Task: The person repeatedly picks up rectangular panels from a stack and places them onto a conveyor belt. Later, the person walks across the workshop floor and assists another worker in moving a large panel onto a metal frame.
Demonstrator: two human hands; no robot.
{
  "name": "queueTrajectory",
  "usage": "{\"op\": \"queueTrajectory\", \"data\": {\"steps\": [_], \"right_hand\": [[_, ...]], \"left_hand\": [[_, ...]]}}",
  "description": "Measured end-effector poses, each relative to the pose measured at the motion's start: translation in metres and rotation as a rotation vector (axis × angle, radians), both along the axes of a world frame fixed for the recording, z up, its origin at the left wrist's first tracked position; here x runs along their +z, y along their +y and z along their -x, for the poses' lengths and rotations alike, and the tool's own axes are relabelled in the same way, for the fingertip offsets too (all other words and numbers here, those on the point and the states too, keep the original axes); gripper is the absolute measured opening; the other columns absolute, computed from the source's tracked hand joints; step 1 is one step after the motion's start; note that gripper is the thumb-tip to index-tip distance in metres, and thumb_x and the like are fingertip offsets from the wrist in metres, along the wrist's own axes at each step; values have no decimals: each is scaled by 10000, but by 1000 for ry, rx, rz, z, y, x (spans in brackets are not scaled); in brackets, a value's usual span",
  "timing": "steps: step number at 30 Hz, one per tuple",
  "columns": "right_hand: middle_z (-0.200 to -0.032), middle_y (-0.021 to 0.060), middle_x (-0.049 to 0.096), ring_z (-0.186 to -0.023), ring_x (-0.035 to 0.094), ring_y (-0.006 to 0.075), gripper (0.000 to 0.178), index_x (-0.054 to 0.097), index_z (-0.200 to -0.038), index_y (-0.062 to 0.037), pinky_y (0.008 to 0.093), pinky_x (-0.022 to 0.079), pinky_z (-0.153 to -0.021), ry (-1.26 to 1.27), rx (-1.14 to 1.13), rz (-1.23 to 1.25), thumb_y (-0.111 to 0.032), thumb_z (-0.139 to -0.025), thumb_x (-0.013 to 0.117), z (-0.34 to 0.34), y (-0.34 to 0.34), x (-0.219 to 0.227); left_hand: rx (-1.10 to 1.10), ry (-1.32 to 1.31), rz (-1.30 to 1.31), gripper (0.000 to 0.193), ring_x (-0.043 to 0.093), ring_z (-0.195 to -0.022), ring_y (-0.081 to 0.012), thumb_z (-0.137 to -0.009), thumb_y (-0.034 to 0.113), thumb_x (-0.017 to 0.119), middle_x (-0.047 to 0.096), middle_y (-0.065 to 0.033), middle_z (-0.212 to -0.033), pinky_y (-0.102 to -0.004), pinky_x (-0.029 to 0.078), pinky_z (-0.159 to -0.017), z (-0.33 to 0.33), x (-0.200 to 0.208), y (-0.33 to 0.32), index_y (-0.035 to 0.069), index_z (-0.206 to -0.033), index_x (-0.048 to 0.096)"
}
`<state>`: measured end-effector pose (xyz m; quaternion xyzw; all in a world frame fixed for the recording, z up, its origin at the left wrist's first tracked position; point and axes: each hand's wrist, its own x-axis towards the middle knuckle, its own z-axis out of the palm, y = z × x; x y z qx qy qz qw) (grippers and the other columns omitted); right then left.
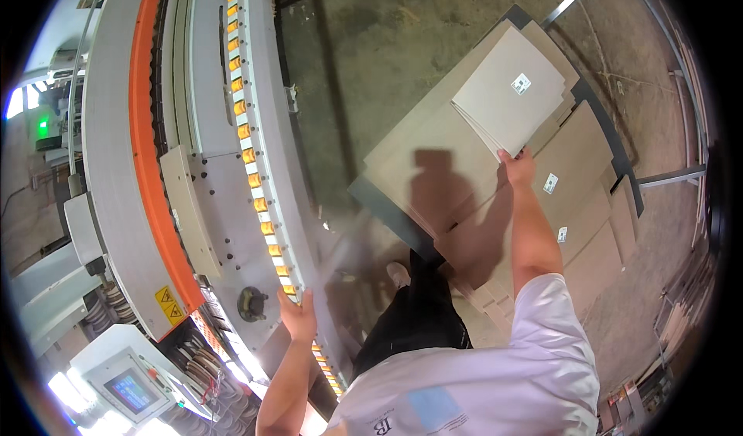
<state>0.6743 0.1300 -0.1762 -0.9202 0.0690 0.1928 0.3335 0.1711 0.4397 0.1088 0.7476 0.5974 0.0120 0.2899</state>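
Note:
My right hand [518, 166] pinches the near corner of a light beige flat board [507, 87], which has a small white label on it. At this board's left edge more than one thin layer shows. It lies over a stack of larger beige boards [422, 138]. To the left, my left hand [298, 317] is closed over the roller rail [259, 204] of a long machine, a pale strip set with yellow rollers. Some of its fingers are hidden. A labelled board [576, 157] lies beside my right forearm.
The long machine [108, 126] with an orange band [147, 126] runs along my left. A control panel with a screen [128, 389] stands at the lower left. Dark sheeting [402, 223] sticks out under the boards. A metal bar [672, 176] reaches in from the right.

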Motion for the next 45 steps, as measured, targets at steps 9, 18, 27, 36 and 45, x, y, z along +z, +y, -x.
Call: {"op": "queueTrajectory", "data": {"steps": [9,18,27,36,45], "right_hand": [[-921,7,600,-839,632,141,501,625,-1084,-67,308,587,-822,305,-462,-423,-481,-878,818,-16,-14,0],[-916,5,615,-813,630,122,443,627,-1042,-81,296,592,-772,713,-417,-517,-432,-873,837,48,-30,5],[-1033,34,715,-892,696,137,387,652,-1141,-50,270,572,-752,556,-553,-862,-285,-892,831,72,8,61],[-1154,100,703,-1022,681,219,487,639,-1251,60,358,548,-873,155,-458,-870,-157,-846,801,100,19,129],[-1099,120,717,-981,686,228,422,671,-1202,64,379,552,-882,421,-139,-936,-144,-847,767,256,-30,304]], "left_hand": [[33,-53,55,476,665,-989,-407,-921,225,726,679,-213,-1068,-449,507,-886,1,1,1,-20,-1267,510],[-54,-16,-29,473,654,-1005,-435,-911,222,735,657,-231,-1110,-469,504,-879,16,-9,4,-21,-1251,515],[-51,-14,-41,466,689,-964,-375,-931,199,726,706,-200,-1058,-435,519,-879,18,-7,0,-3,-1299,525],[-48,-58,-19,518,647,-1047,-445,-889,292,753,679,-205,-1120,-507,498,-891,18,0,2,36,-1286,541],[-435,-217,-543,720,568,-1252,-403,-935,357,718,599,-218,-1357,-454,440,-1078,13,39,-30,28,-1501,418]]}}
